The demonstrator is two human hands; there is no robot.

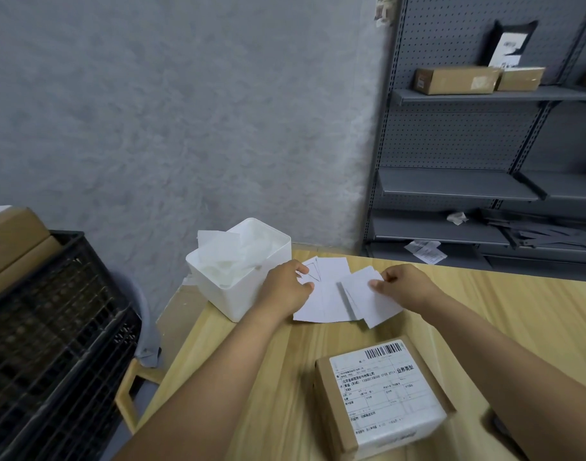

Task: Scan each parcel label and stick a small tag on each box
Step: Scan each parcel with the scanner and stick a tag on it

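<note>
Head view: white bin (pixel 241 296) at ten o'clock holds crumpled white backing papers (pixel 230 254). Left hand (pixel 286 287) presses loosely curled fingers on spread tag sheets (pixel 325 301); right hand (pixel 406 287) pinches a tag stack (pixel 368 299). Labelled box (pixel 381 400) lies at five o'clock, apart from both hands.

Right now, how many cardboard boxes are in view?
4: one labelled box on the table nearest the camera, two boxes side by side on the top shelf, one far left, partly cropped. Others may be hidden.

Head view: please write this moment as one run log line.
left hand: on flat white tag sheets | right hand: pinching white sheet stack | labelled brown cardboard parcel: untagged
</note>
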